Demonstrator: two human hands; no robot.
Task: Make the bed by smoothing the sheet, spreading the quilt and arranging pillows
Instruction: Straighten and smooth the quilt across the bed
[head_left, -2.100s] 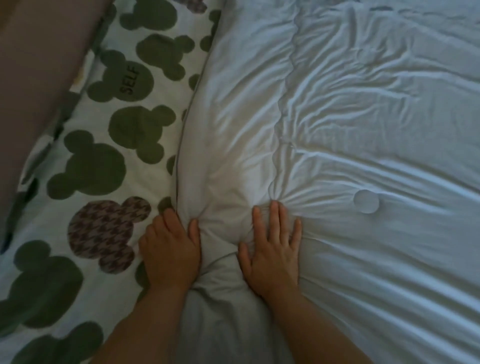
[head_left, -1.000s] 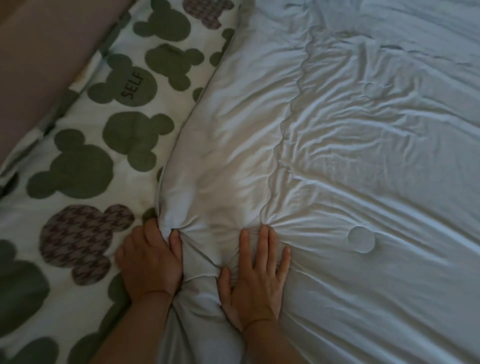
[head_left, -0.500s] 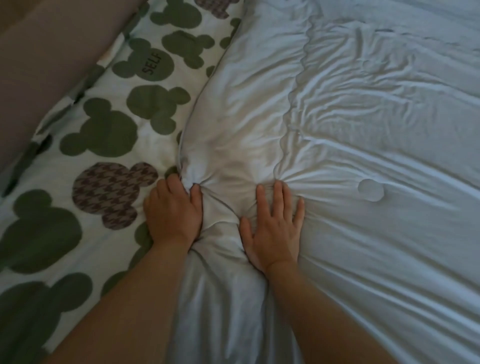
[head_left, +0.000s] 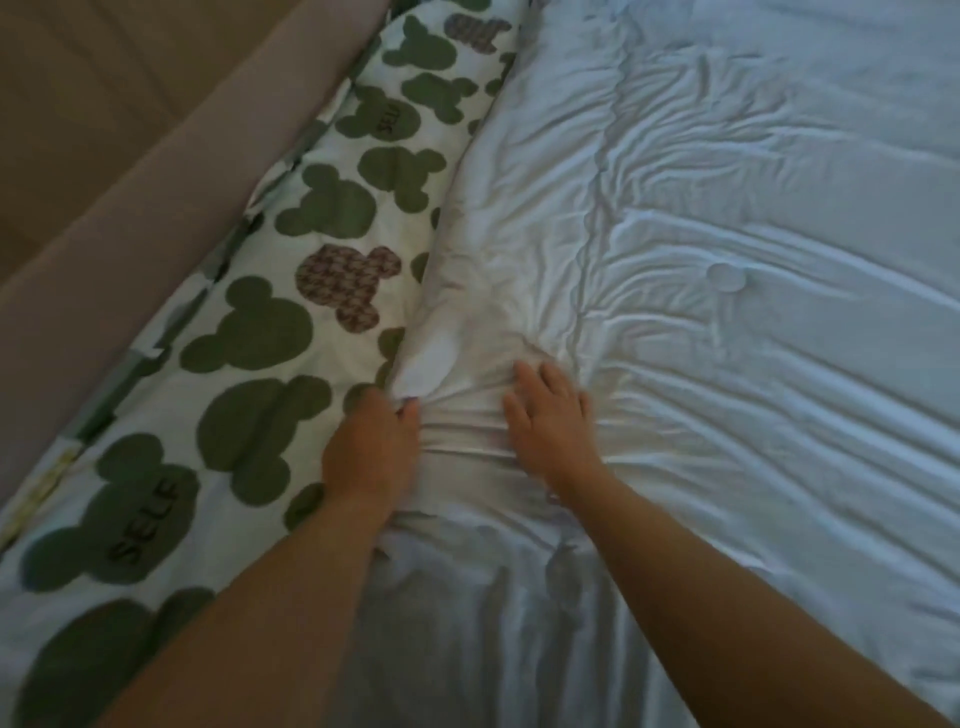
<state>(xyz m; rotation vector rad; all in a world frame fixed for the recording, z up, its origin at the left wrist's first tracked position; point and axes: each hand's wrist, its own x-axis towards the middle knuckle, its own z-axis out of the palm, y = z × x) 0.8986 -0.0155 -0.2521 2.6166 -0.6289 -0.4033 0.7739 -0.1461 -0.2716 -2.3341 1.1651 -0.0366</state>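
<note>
A pale white quilt (head_left: 727, 322), wrinkled and stitched with a wavy seam, covers most of the bed. Its left edge bunches up beside a sheet (head_left: 249, 364) printed with green mouse-head shapes. My left hand (head_left: 371, 447) is closed on the quilt's bunched edge where it meets the sheet. My right hand (head_left: 550, 415) lies flat on the quilt with fingers spread, a palm's width to the right. Both forearms reach in from the bottom. No pillow shows.
A padded tan bed frame (head_left: 130, 171) runs diagonally along the sheet's left side, with floor beyond it at the top left. A small round tuft (head_left: 727, 278) marks the quilt to the right of my hands.
Both hands have slid further up the bed along the quilt's left edge, arms more stretched out. The left hand keeps its grip; the right stays flat on the quilt.
</note>
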